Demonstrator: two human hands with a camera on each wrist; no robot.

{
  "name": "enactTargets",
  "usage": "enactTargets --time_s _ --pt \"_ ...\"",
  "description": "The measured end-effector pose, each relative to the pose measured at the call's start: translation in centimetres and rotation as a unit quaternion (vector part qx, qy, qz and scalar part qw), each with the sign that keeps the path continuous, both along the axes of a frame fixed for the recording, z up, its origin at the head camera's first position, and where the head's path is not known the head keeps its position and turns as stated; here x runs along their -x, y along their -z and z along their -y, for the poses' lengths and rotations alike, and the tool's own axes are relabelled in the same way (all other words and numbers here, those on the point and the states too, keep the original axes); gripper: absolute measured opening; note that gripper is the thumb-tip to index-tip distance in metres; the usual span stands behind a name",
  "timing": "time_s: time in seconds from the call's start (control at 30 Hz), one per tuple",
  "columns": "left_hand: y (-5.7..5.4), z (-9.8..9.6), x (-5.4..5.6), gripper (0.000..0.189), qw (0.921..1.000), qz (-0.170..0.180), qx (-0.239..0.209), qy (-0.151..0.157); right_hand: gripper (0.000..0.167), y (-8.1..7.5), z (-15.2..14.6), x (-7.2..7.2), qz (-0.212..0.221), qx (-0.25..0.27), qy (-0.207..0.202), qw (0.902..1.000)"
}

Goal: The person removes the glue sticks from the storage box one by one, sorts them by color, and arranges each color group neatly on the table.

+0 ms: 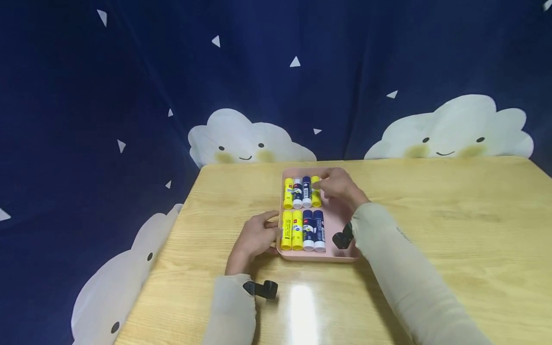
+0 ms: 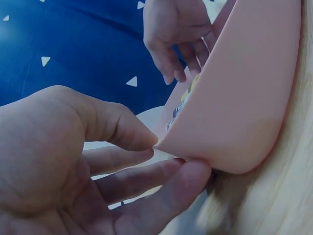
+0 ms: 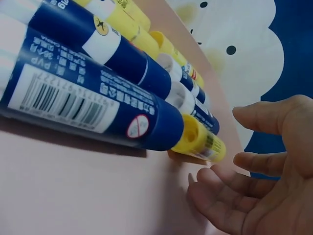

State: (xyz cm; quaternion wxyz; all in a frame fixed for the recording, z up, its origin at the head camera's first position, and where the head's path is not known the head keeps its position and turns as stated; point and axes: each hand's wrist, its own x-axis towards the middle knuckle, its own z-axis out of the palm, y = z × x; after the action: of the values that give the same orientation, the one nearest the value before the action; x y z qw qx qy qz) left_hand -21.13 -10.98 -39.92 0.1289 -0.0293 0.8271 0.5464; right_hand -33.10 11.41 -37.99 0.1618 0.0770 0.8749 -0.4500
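A pink tray point(image 1: 340, 215) holds several glue sticks in two rows. My left hand point(image 1: 258, 235) grips the tray's left side, and in the left wrist view its fingertips point(image 2: 146, 134) touch the rim and outer wall. My right hand point(image 1: 339, 186) is over the tray's far right part, beside the yellow glue stick point(image 1: 316, 194) that ends the far row. In the right wrist view its fingers are apart, near that stick's end, with nothing held. The near row has two yellow sticks and, on its right, two blue glue sticks point(image 1: 319, 232) with white ends.
The tray stands on a light wooden table point(image 1: 453, 230). Behind the table hangs a dark blue curtain point(image 1: 267, 86) with white clouds and triangles. Bare pink tray floor point(image 3: 88, 186) lies to the right of the near row.
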Motion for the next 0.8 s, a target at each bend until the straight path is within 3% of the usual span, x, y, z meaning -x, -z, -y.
enactTargets --time_s 0.17,0.4,0.67,0.8 --pt "0.2 0.0 -0.4 0.062 1.0000 -0.004 -0.007 0.003 0.049 0.6 0.4 0.1 0.009 -0.008 0.009 0.9999" --pt "0.2 0.1 -0.6 0.062 1.0000 -0.008 -0.002 0.002 0.027 0.6 1.3 0.0 0.015 -0.042 0.021 0.9988" --pt "0.0 -0.1 -0.2 0.062 0.9999 -0.001 0.016 -0.004 0.036 0.6 1.7 0.2 0.012 0.027 0.071 0.9971" --pt "-0.1 0.1 -0.1 0.063 0.9998 0.003 0.019 -0.009 0.027 0.6 2.2 0.3 0.002 -0.016 0.070 0.9974"
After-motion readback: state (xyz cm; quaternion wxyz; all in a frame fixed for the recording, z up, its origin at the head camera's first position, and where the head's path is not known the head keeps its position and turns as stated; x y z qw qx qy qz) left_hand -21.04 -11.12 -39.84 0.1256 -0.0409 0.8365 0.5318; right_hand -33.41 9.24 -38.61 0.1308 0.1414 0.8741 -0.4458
